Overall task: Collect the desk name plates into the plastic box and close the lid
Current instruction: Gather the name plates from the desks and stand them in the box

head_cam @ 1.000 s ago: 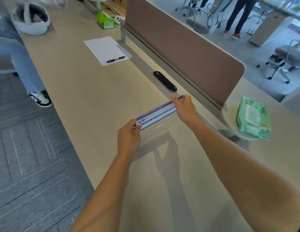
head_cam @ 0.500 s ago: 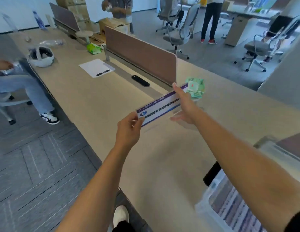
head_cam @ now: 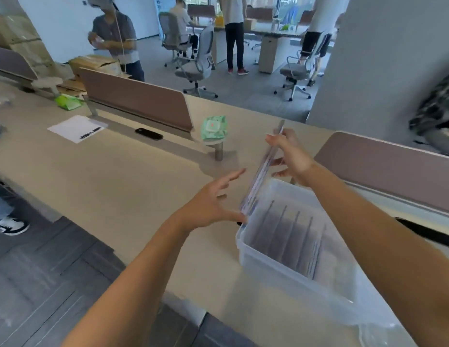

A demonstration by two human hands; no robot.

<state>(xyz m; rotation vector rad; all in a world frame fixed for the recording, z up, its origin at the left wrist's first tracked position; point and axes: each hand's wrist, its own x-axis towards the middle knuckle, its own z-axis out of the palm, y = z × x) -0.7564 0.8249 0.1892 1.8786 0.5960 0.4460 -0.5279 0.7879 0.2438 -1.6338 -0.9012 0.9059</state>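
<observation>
Head view: the right hand (head_cam: 292, 156) grips a name plate (head_cam: 261, 171) edge-on, tilted, its lower end dipping just over the far left rim of the clear plastic box (head_cam: 281, 266) near the worktop's (head_cam: 123, 176) front edge. The left hand (head_cam: 213, 204) is spread wide, thumb touching the plate's lower end. More plates stand upright inside the box.
</observation>
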